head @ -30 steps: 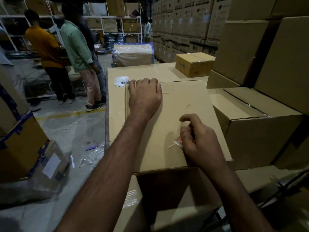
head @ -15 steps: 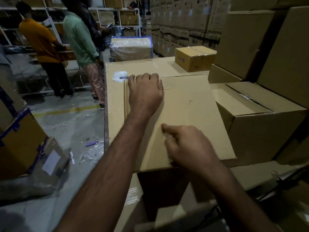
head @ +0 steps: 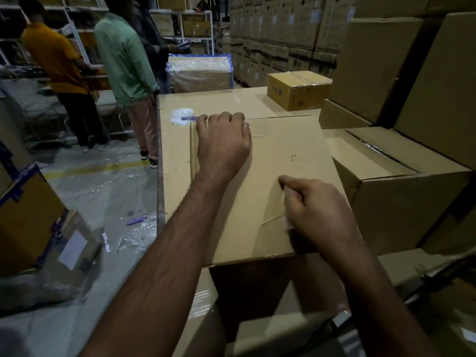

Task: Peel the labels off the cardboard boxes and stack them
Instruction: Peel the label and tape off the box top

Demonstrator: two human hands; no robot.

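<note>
A flat cardboard box (head: 291,150) lies on top of a larger carton in front of me. My left hand (head: 222,145) grips its far left edge, fingers curled over the rim. My right hand (head: 314,210) rests on the near right part of the box, forefinger stretched onto the cardboard, the other fingers curled round a small pale scrap of label (head: 288,222). A thin strip of tape or label (head: 273,219) lifts off the surface just left of that hand. A wad of peeled white and blue label (head: 181,117) lies on the larger carton (head: 175,161) past my left fingers.
A small taped yellow box (head: 298,90) sits at the back. Brown cartons (head: 401,191) are stacked along the right. Three people (head: 123,60) stand at the left by shelving. Plastic wrap and scraps litter the floor (head: 134,228), beside a wrapped carton (head: 38,228).
My right hand moved from the near edge, where it pinched a peeled scrap, left and then up across the box; its forefinger now presses farther in. My left hand kept its grip.
</note>
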